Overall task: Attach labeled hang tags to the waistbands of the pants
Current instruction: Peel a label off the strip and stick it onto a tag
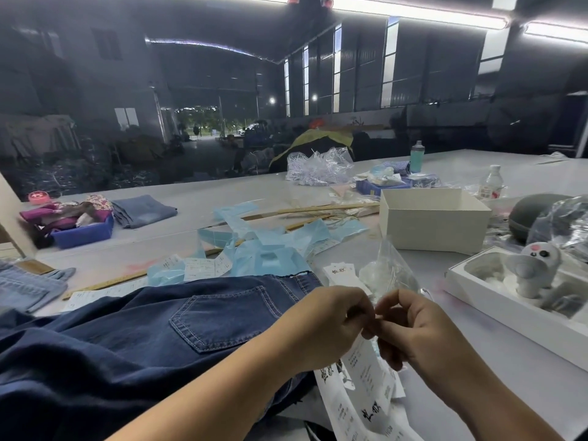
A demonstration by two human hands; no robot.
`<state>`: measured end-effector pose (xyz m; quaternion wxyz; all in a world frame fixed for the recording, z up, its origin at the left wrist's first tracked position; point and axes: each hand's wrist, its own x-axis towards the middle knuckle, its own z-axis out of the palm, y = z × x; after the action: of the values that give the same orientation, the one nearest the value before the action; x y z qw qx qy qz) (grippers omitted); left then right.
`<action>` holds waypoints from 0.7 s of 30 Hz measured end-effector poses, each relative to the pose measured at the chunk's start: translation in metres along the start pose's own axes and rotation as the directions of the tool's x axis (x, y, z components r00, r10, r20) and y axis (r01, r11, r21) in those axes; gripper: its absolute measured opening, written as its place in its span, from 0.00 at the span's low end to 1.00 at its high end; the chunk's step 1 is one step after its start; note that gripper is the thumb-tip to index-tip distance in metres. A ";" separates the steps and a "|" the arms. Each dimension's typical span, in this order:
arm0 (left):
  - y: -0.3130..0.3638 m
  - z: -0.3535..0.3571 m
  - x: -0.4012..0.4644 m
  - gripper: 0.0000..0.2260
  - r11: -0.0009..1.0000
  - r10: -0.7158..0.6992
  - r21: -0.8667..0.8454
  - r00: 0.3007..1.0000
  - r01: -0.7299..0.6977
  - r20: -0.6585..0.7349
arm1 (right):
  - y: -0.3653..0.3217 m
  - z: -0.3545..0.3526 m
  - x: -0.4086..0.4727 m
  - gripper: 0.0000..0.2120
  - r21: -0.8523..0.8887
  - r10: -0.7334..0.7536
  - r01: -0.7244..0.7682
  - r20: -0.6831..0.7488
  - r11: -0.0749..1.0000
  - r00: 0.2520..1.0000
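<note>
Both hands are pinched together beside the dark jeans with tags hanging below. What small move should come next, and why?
Probably bring the pinched piece over to the waistband of the dark jeans. The left hand and right hand meet fingertip to fingertip just off the fabric's edge, seemingly on something too small to make out, and the white hang tags dangle below, not visibly fastened to the jeans.

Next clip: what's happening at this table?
A person is working over dark blue jeans spread on a white table. Both hands meet just past the jeans' waistband: the left hand and right hand pinch something small between their fingertips, too small to identify. White printed hang tags lie under the hands. A clear plastic bag stands just beyond them. Whether a tag is fastened to the waistband cannot be told.
</note>
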<state>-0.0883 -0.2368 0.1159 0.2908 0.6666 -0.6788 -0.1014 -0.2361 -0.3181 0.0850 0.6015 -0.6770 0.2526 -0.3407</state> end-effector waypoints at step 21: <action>-0.013 0.002 -0.006 0.06 0.988 -0.053 0.140 0.995 0.065 -0.086 | 0.001 0.001 -0.008 0.11 -0.093 -0.148 0.142 -0.059 0.986 0.987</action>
<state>-0.0789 -0.2325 0.1055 0.2669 0.7091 -0.6518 -0.0335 -0.2406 -0.3116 0.0822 0.5360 -0.7079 0.2371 -0.3942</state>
